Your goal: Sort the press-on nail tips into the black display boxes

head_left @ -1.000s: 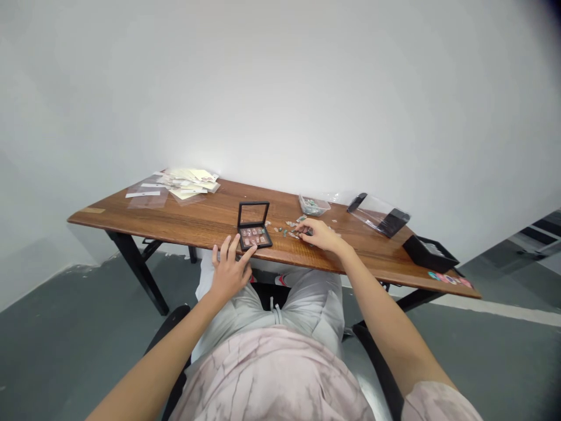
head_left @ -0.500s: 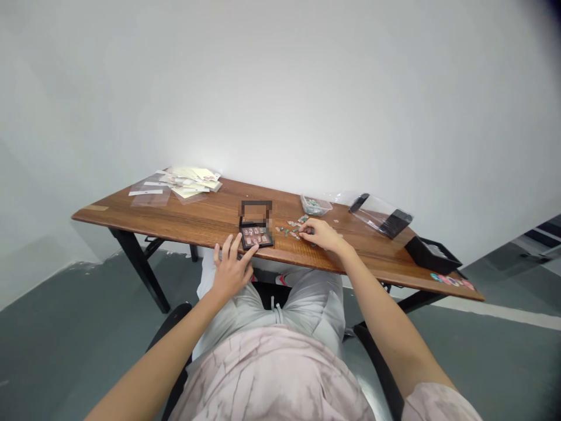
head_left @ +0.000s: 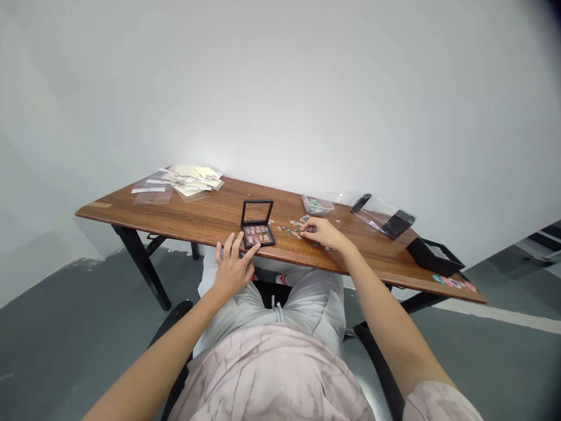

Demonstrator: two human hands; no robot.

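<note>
Black-framed display case (head_left: 256, 202) with its clear lid standing open, small pink-toned pieces (head_left: 258, 237) in rows inside, small multicoloured chips (head_left: 293, 228) scattered just beside it

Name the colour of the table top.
The table top is warm brown wood with darker grain, shown best in the head view.

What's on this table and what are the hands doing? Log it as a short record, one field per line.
Left hand: left hand open, index finger at the front corner of the black display case
Display case: lid raised, small pinkish pieces in rows of compartments
Right hand: right hand fingers down among small scattered pieces; any grip cannot be told
Table: wooden table
Also on table: clear plastic tub, clear bag, black tray, paper cards, colourful cards
</note>
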